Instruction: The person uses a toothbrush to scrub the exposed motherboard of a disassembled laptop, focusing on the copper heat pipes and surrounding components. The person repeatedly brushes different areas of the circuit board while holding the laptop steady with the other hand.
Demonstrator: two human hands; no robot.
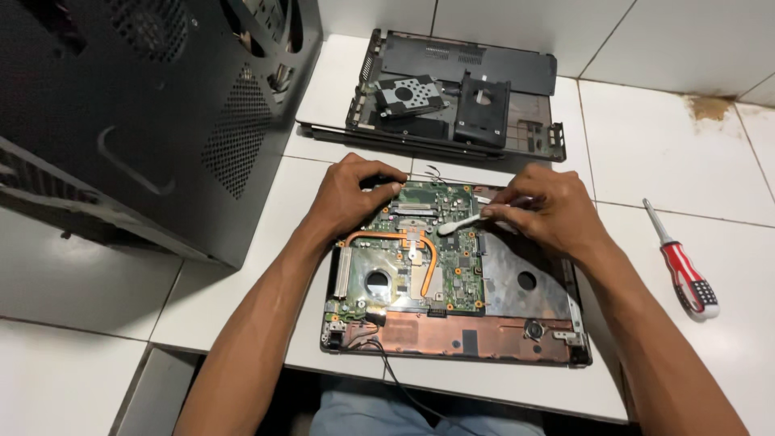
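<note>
Bare forearms, no sleeves, bare hands (452, 206), light blue trousers

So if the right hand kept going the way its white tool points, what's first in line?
The right hand aims its white tool left and slightly down; its tip already seems to touch the green board, with the copper heat pipe next. Depth is unclear.

Bright, even light from above makes the white floor tiles (670, 145) shine a little. Shadows are soft, the picture is sharp, and edges bend slightly
</note>
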